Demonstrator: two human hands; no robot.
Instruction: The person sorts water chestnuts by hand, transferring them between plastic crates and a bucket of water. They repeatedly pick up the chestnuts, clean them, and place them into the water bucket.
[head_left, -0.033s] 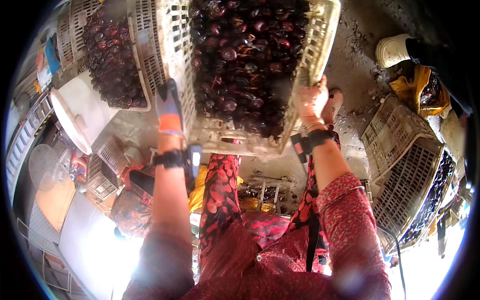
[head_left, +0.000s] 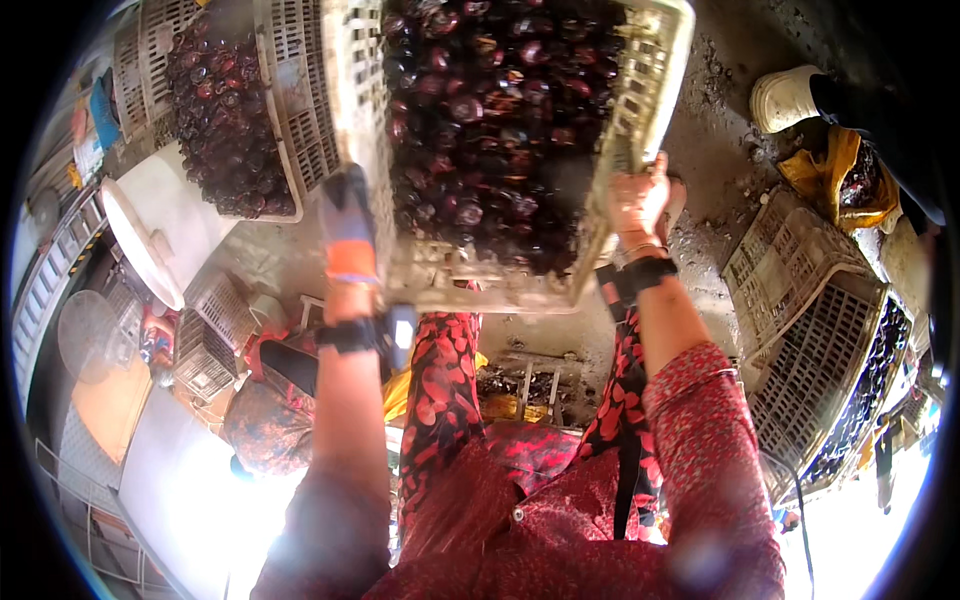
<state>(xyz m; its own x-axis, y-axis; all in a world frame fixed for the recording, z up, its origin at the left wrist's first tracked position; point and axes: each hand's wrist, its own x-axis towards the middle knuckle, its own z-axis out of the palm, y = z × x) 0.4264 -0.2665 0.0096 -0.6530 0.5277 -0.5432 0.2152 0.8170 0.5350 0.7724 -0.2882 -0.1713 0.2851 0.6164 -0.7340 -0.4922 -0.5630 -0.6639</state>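
Observation:
Up in front of my legs is a pale, muddy plastic crate (head_left: 480, 298) with slotted walls. Wet, dark red-brown round bulbs (head_left: 490, 120) fill it; their exact kind is unclear. My left hand (head_left: 347, 210), in a dark grey-blue glove with an orange cuff, is closed on the crate's left side, its fingers partly hidden. On the opposite side, my bare right hand (head_left: 635, 205) grips the right rim, with its fingertips hidden by the wall. The crate's far end lies beyond the picture's top edge.
Another crate (head_left: 288, 175) of similar bulbs stands left, beside a white tub (head_left: 190, 185). At right are stacked crates (head_left: 795, 255), the lower one holding dark pieces. Someone's pale boot (head_left: 783, 100) stands near a yellow sack (head_left: 815, 175). A low frame (head_left: 528, 385) lies between my legs.
The crate and both of my hands on it have shifted slightly to the right. My grip looks the same, and the surroundings stay put.

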